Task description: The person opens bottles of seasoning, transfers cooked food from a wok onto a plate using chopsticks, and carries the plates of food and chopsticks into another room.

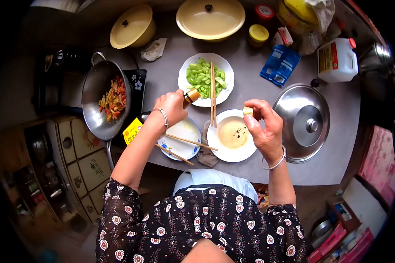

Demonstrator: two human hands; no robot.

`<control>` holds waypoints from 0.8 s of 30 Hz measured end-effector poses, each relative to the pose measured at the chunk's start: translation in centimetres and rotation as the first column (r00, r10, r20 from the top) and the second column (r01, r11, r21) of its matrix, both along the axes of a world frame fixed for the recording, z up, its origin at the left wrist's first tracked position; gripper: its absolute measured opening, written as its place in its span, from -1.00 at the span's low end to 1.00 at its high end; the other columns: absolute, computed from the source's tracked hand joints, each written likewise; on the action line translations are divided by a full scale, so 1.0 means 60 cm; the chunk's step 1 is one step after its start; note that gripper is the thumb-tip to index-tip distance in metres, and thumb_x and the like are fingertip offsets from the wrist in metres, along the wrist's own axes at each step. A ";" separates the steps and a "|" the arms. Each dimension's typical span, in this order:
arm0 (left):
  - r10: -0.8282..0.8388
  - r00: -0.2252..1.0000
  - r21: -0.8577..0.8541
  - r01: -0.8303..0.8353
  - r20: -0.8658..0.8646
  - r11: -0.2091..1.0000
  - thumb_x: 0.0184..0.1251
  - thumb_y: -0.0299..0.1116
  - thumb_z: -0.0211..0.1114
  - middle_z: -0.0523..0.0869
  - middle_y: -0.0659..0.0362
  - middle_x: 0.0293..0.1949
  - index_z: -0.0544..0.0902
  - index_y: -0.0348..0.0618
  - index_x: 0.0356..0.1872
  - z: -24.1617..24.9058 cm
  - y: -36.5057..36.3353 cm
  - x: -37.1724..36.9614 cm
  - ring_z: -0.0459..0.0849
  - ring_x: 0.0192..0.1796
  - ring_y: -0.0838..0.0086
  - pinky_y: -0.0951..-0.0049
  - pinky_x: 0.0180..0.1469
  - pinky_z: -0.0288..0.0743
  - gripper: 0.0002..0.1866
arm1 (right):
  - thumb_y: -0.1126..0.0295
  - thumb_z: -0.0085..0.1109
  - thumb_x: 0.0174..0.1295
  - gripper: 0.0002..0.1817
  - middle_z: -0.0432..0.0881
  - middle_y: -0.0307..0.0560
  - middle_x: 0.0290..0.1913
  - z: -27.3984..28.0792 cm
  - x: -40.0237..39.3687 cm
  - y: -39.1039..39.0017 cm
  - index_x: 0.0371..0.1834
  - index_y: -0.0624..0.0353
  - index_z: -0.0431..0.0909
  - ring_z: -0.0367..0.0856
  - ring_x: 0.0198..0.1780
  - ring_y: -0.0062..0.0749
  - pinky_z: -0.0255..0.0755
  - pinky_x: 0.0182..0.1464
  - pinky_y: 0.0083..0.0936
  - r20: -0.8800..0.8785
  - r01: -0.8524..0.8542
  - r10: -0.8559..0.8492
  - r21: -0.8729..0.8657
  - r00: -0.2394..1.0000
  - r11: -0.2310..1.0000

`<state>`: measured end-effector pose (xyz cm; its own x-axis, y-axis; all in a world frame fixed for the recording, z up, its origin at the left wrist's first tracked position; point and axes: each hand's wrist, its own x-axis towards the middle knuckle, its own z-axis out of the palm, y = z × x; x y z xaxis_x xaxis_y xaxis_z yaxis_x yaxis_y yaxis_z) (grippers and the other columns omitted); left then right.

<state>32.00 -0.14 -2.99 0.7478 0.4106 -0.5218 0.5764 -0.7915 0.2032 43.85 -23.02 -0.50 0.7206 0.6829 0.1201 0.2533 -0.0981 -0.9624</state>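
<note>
Black patterned clothing with pale and red motifs fills the bottom of the frame, nearest the camera. Left of center, the left hand is closed around the neck of a tilted dark bottle with a yellow label and a gold-colored neck; the neck points toward the upper right, and the label shows beside the forearm. Right of center, the right hand pinches a small yellow ribbed cap between thumb and fingers, above the rim of a white bowl of light brown liquid with dark specks. Between the hands, toward the top, a white scalloped plate of green vegetable pieces carries wooden chopsticks reaching toward the bowl. Another pair of wooden chopsticks crosses a white dish with blue decoration at center. All these dishes sit on the gray desk. A metal wok with red and yellow food stands at left, and a round steel lid lies at right.
</note>
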 end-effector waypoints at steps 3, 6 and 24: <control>0.000 0.998 0.056 0.004 -0.062 0.998 -0.15 -0.46 0.18 0.62 -0.22 -0.39 0.50 -0.31 -0.30 -0.014 0.006 0.022 0.61 -0.23 -0.08 0.12 -0.12 0.47 -0.71 | 0.50 0.17 0.06 -0.79 0.44 -0.19 -0.48 -0.012 0.001 -0.014 -0.21 0.27 0.49 0.39 -0.51 -0.62 0.31 -0.45 -0.68 -0.031 0.030 -0.030 -0.014 0.999 0.999; -0.022 0.994 0.108 0.034 -0.110 0.994 -0.12 -0.47 0.17 0.64 -0.20 -0.36 0.52 -0.31 -0.27 -0.033 0.014 0.036 0.62 -0.21 -0.05 0.13 -0.09 0.47 -0.71 | 0.49 0.16 0.06 -0.80 0.44 -0.20 -0.49 -0.023 0.006 -0.028 -0.22 0.27 0.50 0.39 -0.51 -0.63 0.31 -0.46 -0.68 -0.057 0.049 -0.051 -0.034 0.997 0.998; -0.111 0.950 0.161 0.163 -0.293 0.973 -0.07 -0.44 0.16 0.65 -0.15 -0.29 0.53 -0.28 -0.24 -0.057 0.034 0.073 0.62 -0.15 0.00 0.17 -0.08 0.47 -0.71 | 0.49 0.17 0.06 -0.83 0.48 -0.19 -0.48 -0.052 0.012 -0.046 -0.27 0.29 0.50 0.42 -0.52 -0.65 0.35 -0.45 -0.69 -0.153 0.068 -0.073 -0.039 0.986 0.997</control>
<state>36.40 1.92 -6.43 0.6378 0.4217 -0.6445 0.4723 -0.8751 -0.1052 44.59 -25.80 -3.62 0.7754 0.6313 -0.0183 0.0937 -0.1436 -0.9852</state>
